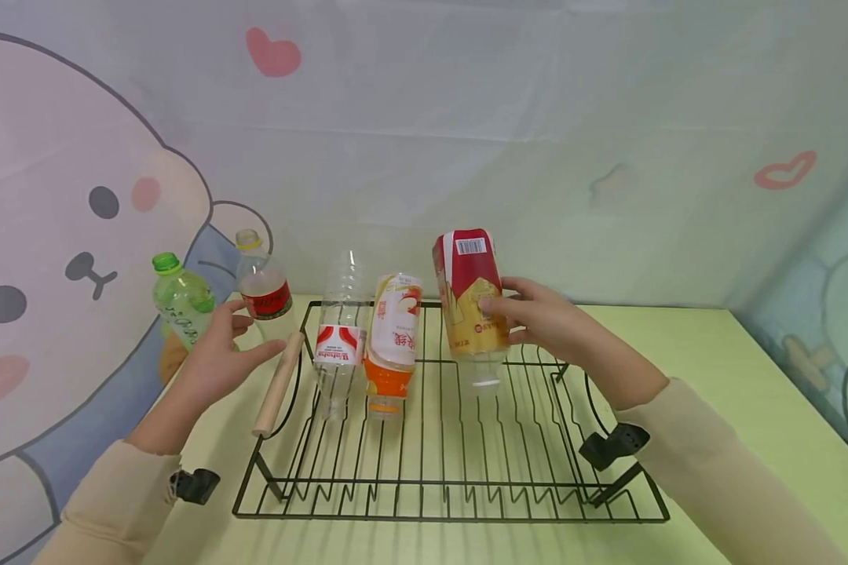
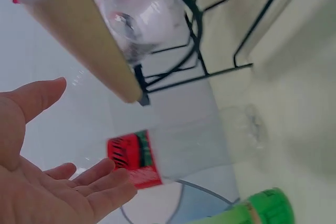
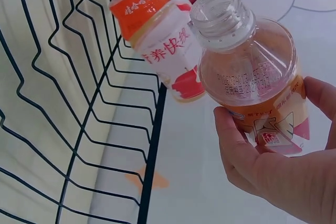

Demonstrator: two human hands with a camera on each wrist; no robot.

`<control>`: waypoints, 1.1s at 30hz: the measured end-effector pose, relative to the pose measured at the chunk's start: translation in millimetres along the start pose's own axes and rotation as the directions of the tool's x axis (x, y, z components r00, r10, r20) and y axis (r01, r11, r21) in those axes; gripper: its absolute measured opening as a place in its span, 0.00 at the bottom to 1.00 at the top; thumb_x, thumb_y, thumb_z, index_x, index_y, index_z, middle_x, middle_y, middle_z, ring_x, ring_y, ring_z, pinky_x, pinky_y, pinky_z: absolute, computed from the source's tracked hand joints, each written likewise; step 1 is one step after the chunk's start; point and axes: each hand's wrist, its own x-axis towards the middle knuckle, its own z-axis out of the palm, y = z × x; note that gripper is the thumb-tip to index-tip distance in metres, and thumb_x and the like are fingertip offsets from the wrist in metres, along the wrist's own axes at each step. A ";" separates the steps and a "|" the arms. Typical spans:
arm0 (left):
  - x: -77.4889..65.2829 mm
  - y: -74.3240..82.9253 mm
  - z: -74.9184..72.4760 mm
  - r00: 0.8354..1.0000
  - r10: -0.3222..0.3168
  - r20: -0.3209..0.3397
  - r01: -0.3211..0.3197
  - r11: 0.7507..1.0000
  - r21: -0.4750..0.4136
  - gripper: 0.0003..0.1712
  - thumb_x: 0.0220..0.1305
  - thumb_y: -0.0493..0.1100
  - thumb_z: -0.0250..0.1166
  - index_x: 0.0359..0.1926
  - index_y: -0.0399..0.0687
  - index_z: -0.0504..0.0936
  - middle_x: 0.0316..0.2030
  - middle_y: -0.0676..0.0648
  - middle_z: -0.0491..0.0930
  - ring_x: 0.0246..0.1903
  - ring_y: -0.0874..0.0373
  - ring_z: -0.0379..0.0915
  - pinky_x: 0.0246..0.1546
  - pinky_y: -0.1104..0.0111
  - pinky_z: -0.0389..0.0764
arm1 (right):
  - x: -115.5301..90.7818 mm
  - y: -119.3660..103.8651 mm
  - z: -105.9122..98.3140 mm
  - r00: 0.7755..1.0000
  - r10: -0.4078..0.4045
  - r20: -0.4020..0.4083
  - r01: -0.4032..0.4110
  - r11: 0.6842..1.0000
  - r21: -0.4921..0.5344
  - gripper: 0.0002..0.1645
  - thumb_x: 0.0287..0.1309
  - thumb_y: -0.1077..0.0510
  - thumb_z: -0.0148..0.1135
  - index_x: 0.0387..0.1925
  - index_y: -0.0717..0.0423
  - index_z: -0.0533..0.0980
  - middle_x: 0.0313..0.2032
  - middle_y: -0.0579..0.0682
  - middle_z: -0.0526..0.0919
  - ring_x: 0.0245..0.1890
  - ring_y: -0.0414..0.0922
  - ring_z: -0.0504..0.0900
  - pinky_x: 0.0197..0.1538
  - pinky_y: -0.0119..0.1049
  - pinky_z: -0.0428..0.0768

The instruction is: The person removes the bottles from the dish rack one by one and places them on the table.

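Observation:
My right hand (image 1: 540, 314) grips a clear plastic bottle with a red and gold label (image 1: 472, 298). It is held neck down over the right half of the black wire rack (image 1: 424, 481); its uncapped mouth shows in the right wrist view. Left of the rack, my left hand (image 1: 219, 353) has its fingers extended and thumb spread. Those fingertips are right at the red label of a clear bottle (image 2: 136, 158), which stands upright and overlaps them in the left wrist view. Beside it is a green bottle with a green cap (image 1: 184, 294), partly behind the hand.
On the rack's left side, a clear bottle with a red and white label (image 1: 339, 345) and a white and orange bottle (image 1: 394, 329) lean neck down. A wooden handle (image 1: 279, 384) is on the rack's left end. The pale green table (image 1: 671, 337) meets a printed cloth backdrop (image 1: 537, 141).

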 end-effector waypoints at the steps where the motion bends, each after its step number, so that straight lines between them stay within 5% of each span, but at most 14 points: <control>1: -2.8 4.9 -0.1 1.000 0.014 0.003 -0.014 1.000 0.018 0.54 0.64 0.59 0.62 0.73 0.36 0.40 0.66 0.27 0.56 0.67 0.30 0.51 0.55 0.39 0.68 | -1.4 -0.5 0.2 1.000 -0.002 0.002 0.002 1.000 -0.008 0.42 0.68 0.49 0.54 0.73 0.59 0.47 0.63 0.60 0.67 0.61 0.58 0.68 0.63 0.53 0.70; 8: -19.4 36.5 2.0 0.993 0.117 -0.006 -0.117 0.991 0.073 0.50 0.63 0.57 0.63 0.72 0.35 0.48 0.67 0.30 0.58 0.66 0.33 0.55 0.57 0.38 0.66 | -12.0 -5.0 3.0 1.000 -0.004 0.011 0.005 0.999 -0.046 0.41 0.67 0.48 0.55 0.72 0.59 0.51 0.61 0.59 0.69 0.60 0.56 0.70 0.61 0.51 0.72; 17: -29.8 70.8 10.0 0.956 0.293 0.024 -0.294 0.952 0.085 0.47 0.59 0.47 0.69 0.71 0.38 0.53 0.69 0.37 0.59 0.68 0.39 0.54 0.63 0.41 0.61 | -22.8 -9.9 8.6 0.998 -0.030 0.053 0.035 0.996 -0.086 0.36 0.67 0.49 0.55 0.69 0.60 0.57 0.56 0.59 0.73 0.52 0.52 0.76 0.54 0.45 0.78; 27: -36.1 93.7 25.2 0.894 0.440 0.079 -0.447 0.889 0.103 0.46 0.56 0.44 0.72 0.70 0.46 0.57 0.68 0.45 0.61 0.66 0.46 0.58 0.61 0.46 0.69 | -32.8 -9.2 14.4 0.993 -0.024 0.113 0.036 0.994 -0.105 0.36 0.66 0.49 0.56 0.70 0.59 0.58 0.54 0.59 0.75 0.47 0.50 0.78 0.49 0.40 0.79; 33: -41.9 104.1 34.0 0.829 0.551 0.100 -0.560 0.817 0.139 0.46 0.53 0.43 0.74 0.69 0.47 0.60 0.68 0.48 0.62 0.66 0.50 0.58 0.58 0.50 0.73 | -37.1 -8.6 20.4 0.989 -0.014 0.149 0.038 0.986 -0.162 0.34 0.66 0.47 0.56 0.67 0.58 0.62 0.50 0.57 0.78 0.42 0.48 0.80 0.46 0.38 0.78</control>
